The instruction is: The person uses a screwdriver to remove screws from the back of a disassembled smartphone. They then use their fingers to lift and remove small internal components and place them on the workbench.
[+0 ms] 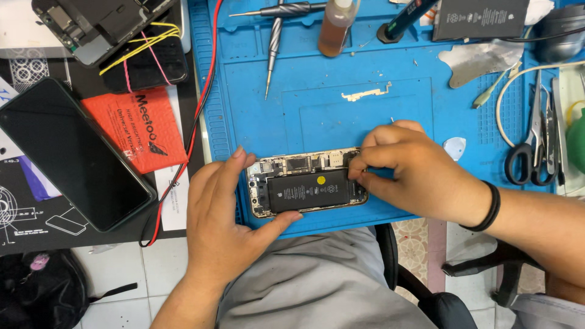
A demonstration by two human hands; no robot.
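**Opened phone held between two hands on the blue mat**

At the far left a dark phone (73, 152) lay face up on the table (24, 237), with an orange-red packet (137, 128) just beside it and a red cable (198, 109) running down along the edge of the blue work mat (341, 97).

The left hand (222, 225) sat at the near edge of the mat. Its grip was closed on the left end of the opened phone (308, 183): the index finger lay along the upper left corner and the thumb pressed against the lower edge, so the phone's end sat between them.

The opened phone lay flat on the mat, long side across, its black battery (311, 190) showing, between the two hands.

The right hand (414, 170) covered the phone's right end. Its fingers were curled and pinched together at the upper right corner; whether they held a small part there could not be told.

Farther right, scissors (533, 146) lay on the mat, well apart from the hands.
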